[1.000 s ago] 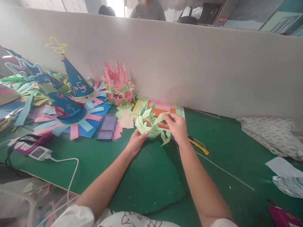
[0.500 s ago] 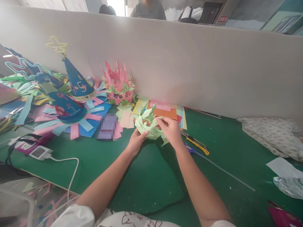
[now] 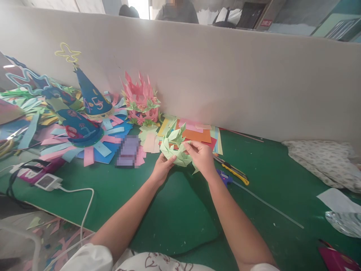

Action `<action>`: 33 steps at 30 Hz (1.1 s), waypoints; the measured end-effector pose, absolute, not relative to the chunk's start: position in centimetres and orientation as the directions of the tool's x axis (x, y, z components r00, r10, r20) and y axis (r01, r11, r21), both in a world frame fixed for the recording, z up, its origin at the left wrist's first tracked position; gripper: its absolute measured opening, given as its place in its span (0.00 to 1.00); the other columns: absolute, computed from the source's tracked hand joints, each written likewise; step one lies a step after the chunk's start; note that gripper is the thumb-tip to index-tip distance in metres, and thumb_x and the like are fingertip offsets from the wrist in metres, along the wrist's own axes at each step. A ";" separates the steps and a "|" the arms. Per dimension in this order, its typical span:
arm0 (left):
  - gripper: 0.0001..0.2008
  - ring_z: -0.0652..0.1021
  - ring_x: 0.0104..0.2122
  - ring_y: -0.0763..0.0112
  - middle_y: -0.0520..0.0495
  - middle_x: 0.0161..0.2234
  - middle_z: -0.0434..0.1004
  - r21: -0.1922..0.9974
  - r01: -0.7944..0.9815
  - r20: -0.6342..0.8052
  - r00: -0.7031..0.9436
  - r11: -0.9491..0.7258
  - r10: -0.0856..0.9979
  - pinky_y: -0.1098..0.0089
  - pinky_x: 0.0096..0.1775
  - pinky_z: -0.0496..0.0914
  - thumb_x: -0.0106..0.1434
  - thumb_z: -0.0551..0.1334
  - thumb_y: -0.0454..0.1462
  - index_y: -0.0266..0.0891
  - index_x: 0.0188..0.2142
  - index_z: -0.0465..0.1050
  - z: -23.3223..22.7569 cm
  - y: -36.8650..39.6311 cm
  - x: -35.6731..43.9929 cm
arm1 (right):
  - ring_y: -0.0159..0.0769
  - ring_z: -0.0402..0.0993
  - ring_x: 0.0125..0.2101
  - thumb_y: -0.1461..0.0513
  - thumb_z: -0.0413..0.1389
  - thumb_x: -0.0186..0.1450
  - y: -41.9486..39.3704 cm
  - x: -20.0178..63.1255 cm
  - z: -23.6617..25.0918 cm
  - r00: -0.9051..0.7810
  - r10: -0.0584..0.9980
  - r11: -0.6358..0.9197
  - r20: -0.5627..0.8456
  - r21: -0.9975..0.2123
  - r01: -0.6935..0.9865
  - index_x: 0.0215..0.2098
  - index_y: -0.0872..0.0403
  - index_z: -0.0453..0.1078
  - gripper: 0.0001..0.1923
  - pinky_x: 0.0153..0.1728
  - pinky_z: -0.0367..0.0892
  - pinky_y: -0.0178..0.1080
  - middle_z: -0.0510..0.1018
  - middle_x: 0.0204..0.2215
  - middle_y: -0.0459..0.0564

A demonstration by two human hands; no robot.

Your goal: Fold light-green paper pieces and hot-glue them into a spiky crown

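Note:
A light green folded-paper crown point(image 3: 180, 160) with pointed tips is held above the green table, between my two hands. My left hand point(image 3: 163, 168) is closed on its lower left side, thumb on the front. My right hand point(image 3: 201, 156) pinches a folded point on its right side and hides part of that edge. Behind the crown lie stacked coloured paper sheets point(image 3: 197, 137). Just right of my right hand are a yellow-handled utility knife point(image 3: 237, 174) and a blue glue gun point(image 3: 225, 177) with a long clear glue stick.
Pink-and-green paper crowns point(image 3: 141, 101) stand by the grey partition point(image 3: 225, 79). Blue cone hats point(image 3: 91, 94), paper strips and a white power cable point(image 3: 90, 190) fill the left. A patterned cloth point(image 3: 321, 160) lies right. A person point(image 3: 177, 13) is beyond the partition.
My right hand has shifted slightly left and inward along the crown's point, uncovering more of the glue gun. My left hand and the crown have barely moved.

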State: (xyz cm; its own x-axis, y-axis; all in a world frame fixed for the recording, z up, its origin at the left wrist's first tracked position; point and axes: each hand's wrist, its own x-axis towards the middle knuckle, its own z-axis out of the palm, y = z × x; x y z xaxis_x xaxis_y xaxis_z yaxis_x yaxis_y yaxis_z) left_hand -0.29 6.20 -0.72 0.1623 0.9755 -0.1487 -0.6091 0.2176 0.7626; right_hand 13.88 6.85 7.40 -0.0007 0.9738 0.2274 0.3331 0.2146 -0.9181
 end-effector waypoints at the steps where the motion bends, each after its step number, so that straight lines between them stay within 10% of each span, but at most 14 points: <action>1: 0.24 0.75 0.45 0.62 0.45 0.48 0.75 0.761 -0.611 -0.149 0.162 0.218 0.975 0.61 0.49 0.66 0.51 0.69 0.38 0.41 0.48 0.68 -0.7 6.2 -0.3 | 0.40 0.77 0.30 0.49 0.55 0.60 6.8 13.8 7.4 -0.006 0.974 0.217 0.228 -0.918 0.332 0.34 0.54 0.76 0.17 0.34 0.72 0.38 0.80 0.32 0.50; 33: 0.23 0.76 0.43 0.66 0.48 0.45 0.76 0.734 -0.653 -0.146 0.115 0.186 0.983 0.64 0.48 0.67 0.51 0.69 0.36 0.41 0.47 0.68 -0.6 6.4 -0.1 | 0.37 0.76 0.29 0.50 0.53 0.62 6.4 13.0 7.7 -0.065 0.971 0.236 0.229 -0.898 0.370 0.31 0.54 0.74 0.17 0.32 0.68 0.35 0.79 0.28 0.48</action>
State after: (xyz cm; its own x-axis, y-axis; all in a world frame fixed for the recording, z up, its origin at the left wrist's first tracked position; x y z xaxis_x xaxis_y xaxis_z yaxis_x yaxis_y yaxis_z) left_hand -0.05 6.37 -0.61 0.1151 0.9825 -0.1465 -0.6530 0.1859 0.7342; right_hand 13.00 6.37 7.75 -0.0651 0.9713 0.2287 0.3701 0.2363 -0.8984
